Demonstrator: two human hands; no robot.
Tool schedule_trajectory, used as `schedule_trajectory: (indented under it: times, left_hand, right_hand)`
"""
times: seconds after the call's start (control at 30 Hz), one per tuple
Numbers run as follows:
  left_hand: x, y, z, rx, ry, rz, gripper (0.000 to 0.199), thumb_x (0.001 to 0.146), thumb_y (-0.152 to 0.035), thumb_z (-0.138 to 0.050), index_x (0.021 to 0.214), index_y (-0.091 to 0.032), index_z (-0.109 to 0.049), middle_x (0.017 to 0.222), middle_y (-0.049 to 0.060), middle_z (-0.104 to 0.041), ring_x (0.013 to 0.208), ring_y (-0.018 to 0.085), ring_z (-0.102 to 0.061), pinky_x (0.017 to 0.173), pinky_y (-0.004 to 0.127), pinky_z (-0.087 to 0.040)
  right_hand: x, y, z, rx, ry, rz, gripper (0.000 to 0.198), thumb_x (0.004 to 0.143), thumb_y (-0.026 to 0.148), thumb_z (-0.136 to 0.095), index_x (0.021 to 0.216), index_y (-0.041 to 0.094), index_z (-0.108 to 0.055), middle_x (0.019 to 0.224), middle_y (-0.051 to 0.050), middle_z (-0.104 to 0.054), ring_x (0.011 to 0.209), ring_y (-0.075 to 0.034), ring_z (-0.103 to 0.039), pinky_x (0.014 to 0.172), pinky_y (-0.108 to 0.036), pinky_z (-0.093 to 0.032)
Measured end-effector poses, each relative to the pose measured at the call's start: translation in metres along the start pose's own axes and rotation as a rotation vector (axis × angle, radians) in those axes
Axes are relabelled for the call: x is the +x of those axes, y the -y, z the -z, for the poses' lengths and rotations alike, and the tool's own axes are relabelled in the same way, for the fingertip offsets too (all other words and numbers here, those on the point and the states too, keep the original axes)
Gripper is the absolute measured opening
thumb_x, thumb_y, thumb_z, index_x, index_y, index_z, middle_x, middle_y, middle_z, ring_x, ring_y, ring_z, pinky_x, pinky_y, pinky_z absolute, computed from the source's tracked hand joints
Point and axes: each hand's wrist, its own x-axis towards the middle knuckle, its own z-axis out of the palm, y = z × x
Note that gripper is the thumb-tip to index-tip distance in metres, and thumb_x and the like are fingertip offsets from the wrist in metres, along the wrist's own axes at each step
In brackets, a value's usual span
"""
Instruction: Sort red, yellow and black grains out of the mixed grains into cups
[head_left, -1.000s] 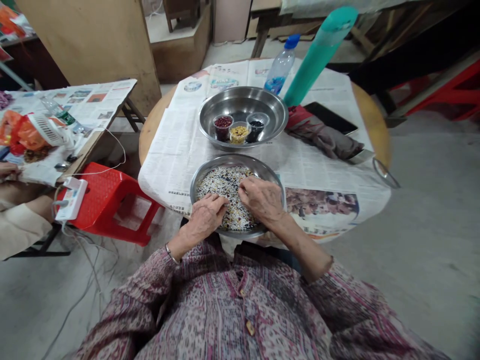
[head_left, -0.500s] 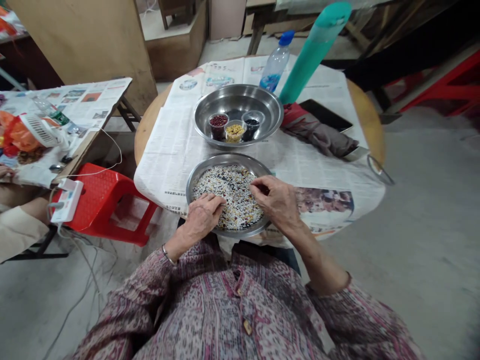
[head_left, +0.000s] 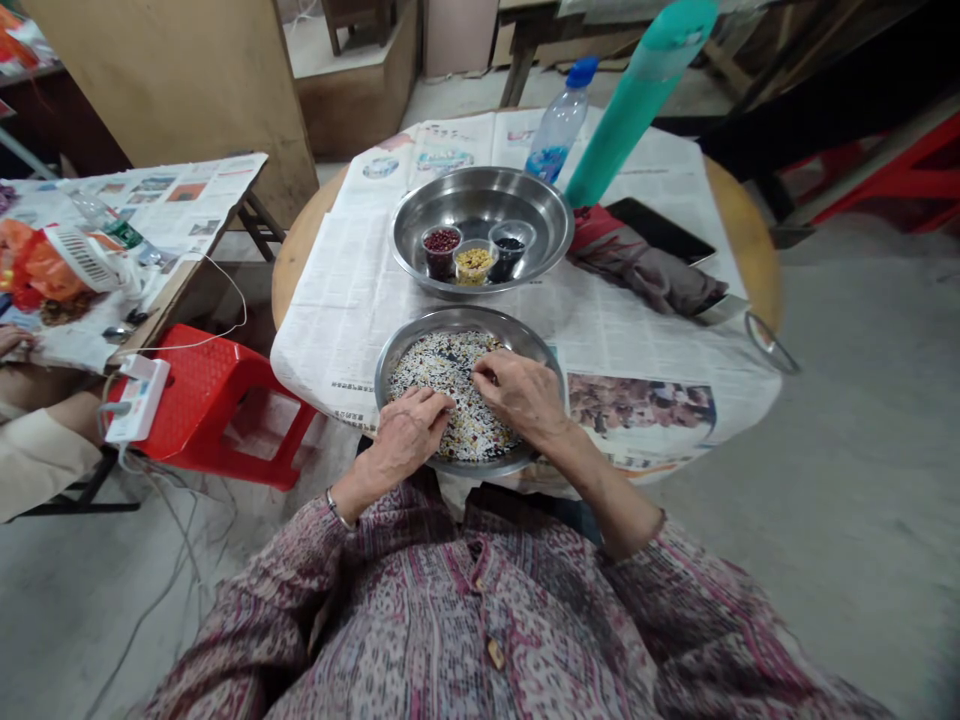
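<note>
At the near edge of the table (head_left: 752, 240), the left hand (head_left: 407, 432) and right hand (head_left: 523, 393) curl over a bowl (head_left: 544, 350) with plenty of mixed grains (head_left: 450, 362) remaining; I cannot tell if either grip pinches any. Beyond, another bowl (head_left: 480, 188) carries cups already holding red beans (head_left: 441, 239), yellow beans (head_left: 474, 261) and black beans (head_left: 510, 243).

Seemingly a plain workroom — newspaper-covered tables (head_left: 750, 250), red plastic stool (head_left: 191, 385), bare grey floor (head_left: 862, 430).
</note>
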Motion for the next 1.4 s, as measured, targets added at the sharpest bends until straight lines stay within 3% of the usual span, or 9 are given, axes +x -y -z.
schedule_trajectory:
  times: [0.13,0.3,0.53,0.67,0.8,0.9,1.13,1.23,1.4]
  left_hand:
    - [0.0,0.0,0.0,0.007,0.008,-0.008,0.009,0.097,-0.016,-0.058,0.102,-0.019,-0.064,0.097,0.003,-0.069,0.096,0.018,-0.064,0.094,0.033,-0.052]
    - [0.0,0.001,0.0,0.019,0.009,-0.009,0.009,0.099,-0.017,-0.056,0.101,-0.02,-0.064,0.096,0.002,-0.069,0.095,0.017,-0.064,0.094,0.033,-0.053]
    - [0.0,-0.001,0.0,-0.002,-0.011,0.016,0.011,0.101,-0.019,-0.052,0.104,-0.019,-0.063,0.097,0.003,-0.069,0.097,0.018,-0.064,0.092,0.032,-0.053]
    - [0.0,0.0,0.0,0.016,-0.01,-0.001,0.011,0.101,-0.018,-0.052,0.101,-0.019,-0.063,0.094,0.003,-0.068,0.095,0.017,-0.064,0.091,0.032,-0.054]
    - [0.001,0.0,0.0,0.026,-0.004,0.0,0.01,0.101,-0.018,-0.053,0.1,-0.019,-0.063,0.092,0.002,-0.067,0.094,0.017,-0.064,0.092,0.033,-0.054]
    - [0.001,0.0,0.0,0.028,-0.001,0.007,0.01,0.101,-0.018,-0.053,0.101,-0.019,-0.063,0.093,0.003,-0.067,0.095,0.017,-0.064,0.092,0.033,-0.054]
    - [0.001,-0.001,0.001,0.021,-0.004,0.007,0.013,0.101,-0.017,-0.05,0.102,-0.019,-0.062,0.094,0.004,-0.067,0.095,0.018,-0.064,0.091,0.033,-0.054]
    - [0.001,-0.001,0.001,0.008,-0.008,0.008,0.012,0.101,-0.017,-0.051,0.102,-0.02,-0.062,0.095,0.003,-0.068,0.096,0.018,-0.064,0.091,0.033,-0.054]
    - [0.001,0.0,-0.001,-0.002,-0.027,-0.015,0.011,0.1,-0.017,-0.052,0.1,-0.019,-0.062,0.094,0.003,-0.068,0.094,0.018,-0.064,0.092,0.035,-0.054]
  right_hand:
    - [0.003,0.0,0.005,-0.011,-0.003,-0.005,0.026,0.089,0.017,-0.055,0.107,0.019,-0.073,0.106,-0.009,-0.076,0.09,-0.022,-0.069,0.074,-0.032,-0.047]
    - [-0.008,0.0,0.021,0.011,0.076,-0.01,0.021,0.091,0.019,-0.054,0.099,0.02,-0.074,0.102,-0.008,-0.076,0.091,-0.022,-0.07,0.076,-0.032,-0.047]
    - [-0.035,0.015,0.022,0.033,0.404,0.28,0.013,0.091,0.023,-0.061,0.102,0.022,-0.07,0.097,-0.005,-0.074,0.087,-0.019,-0.068,0.072,-0.029,-0.045]
    - [-0.022,0.007,0.014,-0.086,0.275,0.171,0.017,0.095,0.021,-0.054,0.093,0.021,-0.07,0.092,-0.006,-0.073,0.081,-0.019,-0.066,0.068,-0.03,-0.042]
    - [-0.002,-0.004,0.01,-0.109,0.109,0.079,0.019,0.093,0.02,-0.054,0.103,0.02,-0.071,0.101,-0.009,-0.073,0.091,-0.021,-0.065,0.074,-0.032,-0.044]
    - [0.004,0.001,0.007,-0.079,0.129,0.102,0.021,0.093,0.024,-0.058,0.11,0.02,-0.07,0.107,-0.009,-0.072,0.098,-0.022,-0.064,0.077,-0.031,-0.045]
    - [-0.007,0.019,0.008,-0.124,0.295,0.151,0.02,0.093,0.017,-0.051,0.092,0.021,-0.07,0.093,-0.006,-0.071,0.084,-0.019,-0.062,0.068,-0.03,-0.039]
    - [-0.007,0.009,0.016,-0.197,0.253,0.056,0.024,0.093,0.015,-0.047,0.095,0.019,-0.07,0.094,-0.008,-0.072,0.083,-0.02,-0.062,0.068,-0.031,-0.038]
    - [0.008,-0.002,0.021,-0.257,0.151,-0.042,0.026,0.095,0.021,-0.046,0.107,0.016,-0.068,0.108,-0.014,-0.069,0.101,-0.026,-0.059,0.075,-0.034,-0.041]
